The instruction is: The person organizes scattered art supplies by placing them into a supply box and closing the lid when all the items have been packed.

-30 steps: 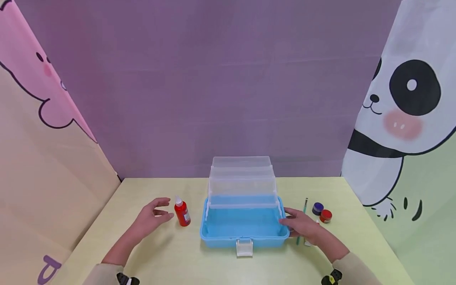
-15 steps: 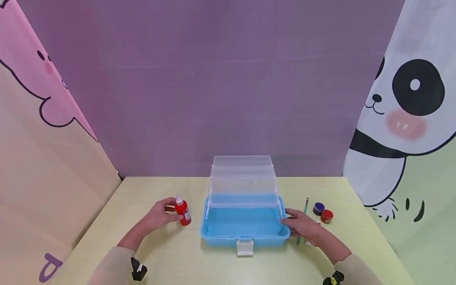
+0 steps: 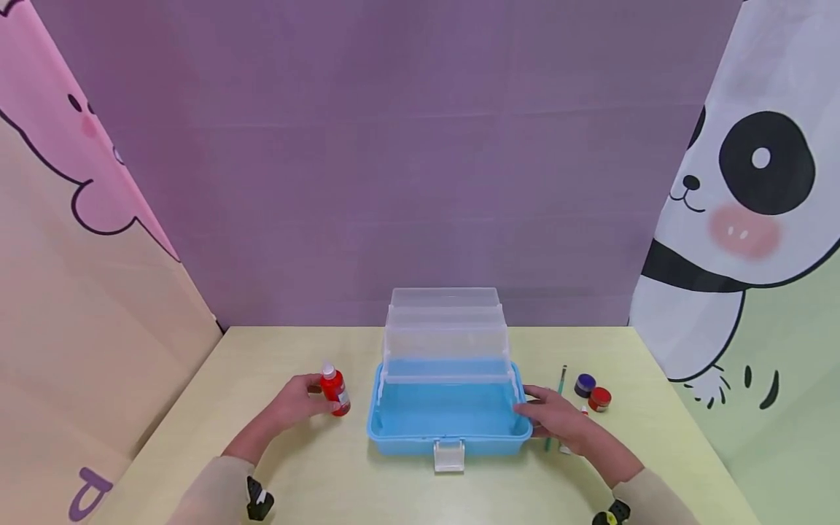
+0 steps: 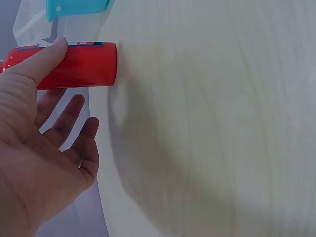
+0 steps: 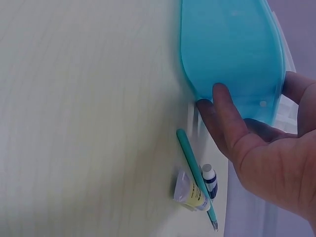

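Note:
A red paint bottle (image 3: 335, 394) with a white cap is upright to the left of the box in the head view. My left hand (image 3: 303, 402) pinches it, thumb across the label side; the other fingers hang loosely curled below in the left wrist view. A blue plastic storage box (image 3: 449, 445) stands in the middle, its clear lid (image 3: 448, 321) raised at the back and a white latch (image 3: 449, 457) hanging at the front. My right hand (image 3: 554, 417) holds the box's right end, fingers along the outer wall (image 5: 232, 44) and a fingertip over the rim.
Right of the box lie a green paintbrush (image 5: 190, 155), a paint tube (image 5: 191, 191) and a small tube with a white cap (image 5: 209, 180). Behind my right forearm stand a purple-lidded jar (image 3: 585, 385) and a red-lidded jar (image 3: 600, 399). A purple backdrop (image 3: 367, 182) closes the table's far edge.
My left hand has moved right from beside the red paint bottle and taken hold of it. My right hand stays on the box's right end.

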